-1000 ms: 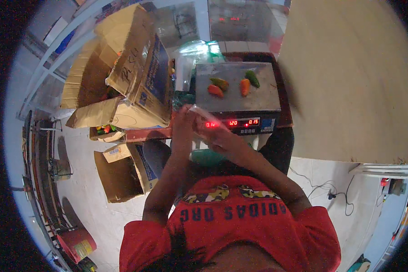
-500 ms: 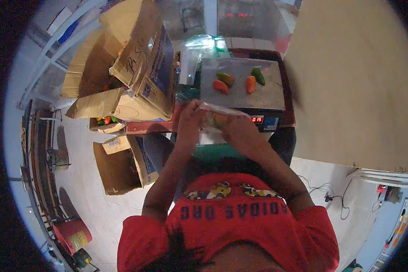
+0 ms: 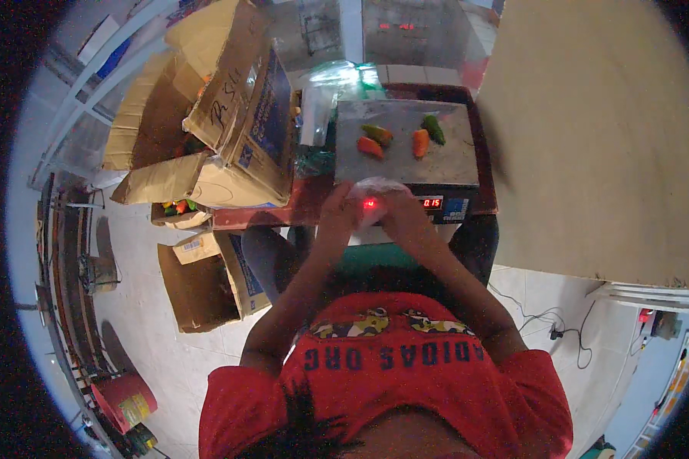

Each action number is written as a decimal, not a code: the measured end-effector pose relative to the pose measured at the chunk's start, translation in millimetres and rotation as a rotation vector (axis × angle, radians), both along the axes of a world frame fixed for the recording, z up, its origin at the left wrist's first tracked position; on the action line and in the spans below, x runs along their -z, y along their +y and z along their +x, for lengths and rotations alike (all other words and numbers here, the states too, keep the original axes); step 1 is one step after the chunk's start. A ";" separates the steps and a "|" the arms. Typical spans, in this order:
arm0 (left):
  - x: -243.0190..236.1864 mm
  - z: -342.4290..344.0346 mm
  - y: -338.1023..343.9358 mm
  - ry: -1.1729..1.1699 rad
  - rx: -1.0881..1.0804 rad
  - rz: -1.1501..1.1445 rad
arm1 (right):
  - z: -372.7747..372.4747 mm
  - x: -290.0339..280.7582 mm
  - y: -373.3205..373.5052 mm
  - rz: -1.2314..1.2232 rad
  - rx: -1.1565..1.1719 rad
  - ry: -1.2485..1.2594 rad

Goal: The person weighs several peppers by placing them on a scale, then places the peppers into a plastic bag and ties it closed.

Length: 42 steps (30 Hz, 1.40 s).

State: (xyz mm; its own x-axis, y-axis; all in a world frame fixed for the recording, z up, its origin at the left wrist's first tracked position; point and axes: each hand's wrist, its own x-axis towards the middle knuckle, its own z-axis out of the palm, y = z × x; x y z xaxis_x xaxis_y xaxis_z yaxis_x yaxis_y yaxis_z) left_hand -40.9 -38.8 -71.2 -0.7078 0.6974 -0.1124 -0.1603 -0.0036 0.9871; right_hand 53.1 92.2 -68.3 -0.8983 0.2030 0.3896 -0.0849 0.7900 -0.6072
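My left hand point(image 3: 338, 211) and my right hand point(image 3: 404, 213) hold a clear plastic bag point(image 3: 378, 186) between them, just in front of a weighing scale's lit display. Fingers of both hands are closed on the bag's sides, partly hidden by the backs of the hands. Red light from the display shows through the thin plastic. On the scale's metal platform point(image 3: 390, 171) lie several peppers in two pairs: an orange pepper point(image 3: 370, 148) beside a greenish-brown pepper point(image 3: 378, 135), and another orange pepper point(image 3: 420, 142) touching a green pepper point(image 3: 434, 128).
The scale stands on a dark red table point(image 3: 245, 217). To its left is a large open cardboard box point(image 3: 241, 153); more peppers point(image 3: 177, 207) show in a lower box. Another open box point(image 3: 199, 287) lies on the floor. A tan board point(image 3: 605, 153) fills the right side.
My left hand has moved right and slightly down, closer to my right hand. The plastic bag, stretched wide between the hands before, is now bunched and rounded.
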 end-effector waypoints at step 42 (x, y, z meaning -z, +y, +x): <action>-10.3 -26.9 -19.2 0.041 -0.029 -0.015 | 5.9 -71.0 61.5 -0.497 0.333 0.131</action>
State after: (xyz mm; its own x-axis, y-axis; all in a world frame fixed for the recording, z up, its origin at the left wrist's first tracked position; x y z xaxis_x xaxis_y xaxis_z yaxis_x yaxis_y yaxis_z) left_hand -67.7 -57.9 -60.9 -0.7319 0.6750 -0.0930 -0.1196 0.0071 0.9928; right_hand 59.0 153.7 2.7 -0.7061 0.6507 0.2792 0.0193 0.4118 -0.9111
